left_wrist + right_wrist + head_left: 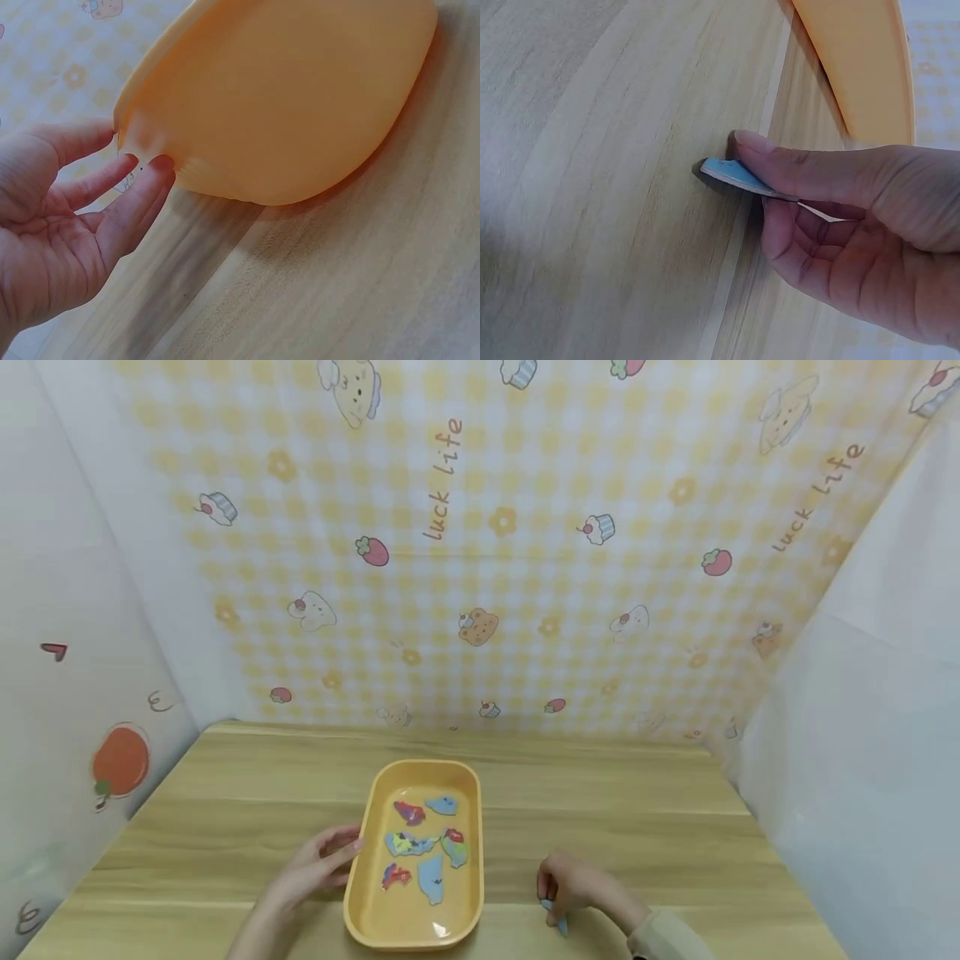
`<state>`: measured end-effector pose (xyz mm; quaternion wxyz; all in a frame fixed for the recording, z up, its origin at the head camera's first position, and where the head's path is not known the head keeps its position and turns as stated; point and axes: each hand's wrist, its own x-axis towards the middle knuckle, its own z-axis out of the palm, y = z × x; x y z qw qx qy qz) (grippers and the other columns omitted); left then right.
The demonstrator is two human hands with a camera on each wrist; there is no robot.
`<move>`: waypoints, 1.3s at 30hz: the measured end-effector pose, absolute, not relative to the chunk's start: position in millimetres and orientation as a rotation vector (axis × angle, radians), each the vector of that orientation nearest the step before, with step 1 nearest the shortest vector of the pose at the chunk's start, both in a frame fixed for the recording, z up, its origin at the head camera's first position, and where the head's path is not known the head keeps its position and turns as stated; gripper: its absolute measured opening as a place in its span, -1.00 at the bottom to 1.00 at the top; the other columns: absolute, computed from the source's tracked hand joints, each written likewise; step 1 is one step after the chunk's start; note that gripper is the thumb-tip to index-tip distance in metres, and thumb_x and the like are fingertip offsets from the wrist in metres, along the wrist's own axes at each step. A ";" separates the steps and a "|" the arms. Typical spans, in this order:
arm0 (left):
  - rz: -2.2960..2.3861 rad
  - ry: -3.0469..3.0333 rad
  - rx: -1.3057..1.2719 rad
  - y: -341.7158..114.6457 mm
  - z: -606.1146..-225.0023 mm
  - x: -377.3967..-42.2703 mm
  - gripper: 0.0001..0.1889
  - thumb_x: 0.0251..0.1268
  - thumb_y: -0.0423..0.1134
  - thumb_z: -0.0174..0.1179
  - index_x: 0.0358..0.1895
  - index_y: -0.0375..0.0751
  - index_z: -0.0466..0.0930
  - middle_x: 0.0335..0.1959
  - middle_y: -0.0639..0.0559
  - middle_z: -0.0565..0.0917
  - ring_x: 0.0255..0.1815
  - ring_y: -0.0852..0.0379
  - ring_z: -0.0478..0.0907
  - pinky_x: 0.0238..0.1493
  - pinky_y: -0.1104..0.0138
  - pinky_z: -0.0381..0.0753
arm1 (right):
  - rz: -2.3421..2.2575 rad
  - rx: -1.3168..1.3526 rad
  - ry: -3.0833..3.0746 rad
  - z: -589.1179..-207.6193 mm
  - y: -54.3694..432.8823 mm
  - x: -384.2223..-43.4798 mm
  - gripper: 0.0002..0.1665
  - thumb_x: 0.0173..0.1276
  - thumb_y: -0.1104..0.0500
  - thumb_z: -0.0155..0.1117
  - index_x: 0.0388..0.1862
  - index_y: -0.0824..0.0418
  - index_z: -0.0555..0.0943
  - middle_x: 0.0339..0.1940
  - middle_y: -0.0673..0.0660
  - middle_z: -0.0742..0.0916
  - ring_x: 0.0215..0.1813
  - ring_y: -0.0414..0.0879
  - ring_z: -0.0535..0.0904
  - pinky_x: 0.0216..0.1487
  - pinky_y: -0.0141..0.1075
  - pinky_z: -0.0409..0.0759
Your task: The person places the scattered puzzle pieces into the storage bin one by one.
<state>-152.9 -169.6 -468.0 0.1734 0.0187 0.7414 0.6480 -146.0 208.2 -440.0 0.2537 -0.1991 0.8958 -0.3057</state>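
My left hand (324,862) holds the left side of a yellow tray (480,827), its fingertips at the rim and outer wall. In the left wrist view the same tray (285,97) shows only its smooth outside. Inside it lie several flat, irregular puzzle pieces, among them a light blue one (431,880) and a red and purple one (409,812). To the right of the tray, my right hand (573,883) pinches a thin blue puzzle piece (735,174) between thumb and fingers, low over the table. Its pale edge faces the right wrist camera; the fingers hide part of it.
The wood-grain table (285,768) reaches back to a yellow checked cloth (525,593) with printed strawberries and cakes. Pale sheets (855,727) hang at both sides. The tray stands between the two hands.
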 end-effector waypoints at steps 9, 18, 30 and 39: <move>1.839 2.095 0.033 -168.4 -467.1 -148.8 -0.33 0.30 -0.12 0.07 0.28 -0.54 0.08 0.21 -0.47 0.30 0.00 0.03 0.52 -0.03 0.21 0.66 | -0.905 -0.537 2.368 -443.8 210.1 -144.3 -0.71 -0.23 0.54 0.42 -0.54 0.37 0.51 -0.55 0.09 0.55 -0.48 -0.20 0.38 -0.50 -0.53 0.43; 1.885 2.073 0.029 -165.8 -463.6 -154.1 -0.33 0.29 -0.14 0.08 0.28 -0.56 0.06 0.20 -0.48 0.29 -0.04 0.07 0.55 -0.04 0.23 0.66 | -0.848 -0.532 2.382 -438.3 210.2 -153.0 -0.70 -0.25 0.54 0.42 -0.55 0.36 0.50 -0.58 0.09 0.55 -0.50 -0.20 0.37 -0.55 -0.52 0.39; 1.870 2.078 0.031 -167.2 -461.3 -153.5 -0.32 0.30 -0.13 0.07 0.28 -0.55 0.06 0.21 -0.48 0.29 -0.02 0.05 0.54 -0.03 0.23 0.66 | -0.844 -0.558 2.397 -445.3 209.9 -151.2 -0.71 -0.25 0.52 0.43 -0.56 0.33 0.51 -0.58 0.06 0.55 -0.51 -0.23 0.38 -0.53 -0.52 0.42; 1.862 2.102 -0.028 -169.8 -462.6 -148.5 -0.33 0.29 -0.13 0.08 0.28 -0.53 0.08 0.23 -0.47 0.28 0.00 0.01 0.53 -0.03 0.20 0.66 | -0.844 -0.570 2.387 -445.7 205.9 -151.6 -0.71 -0.26 0.52 0.44 -0.56 0.35 0.51 -0.58 0.08 0.56 -0.51 -0.23 0.38 -0.53 -0.52 0.41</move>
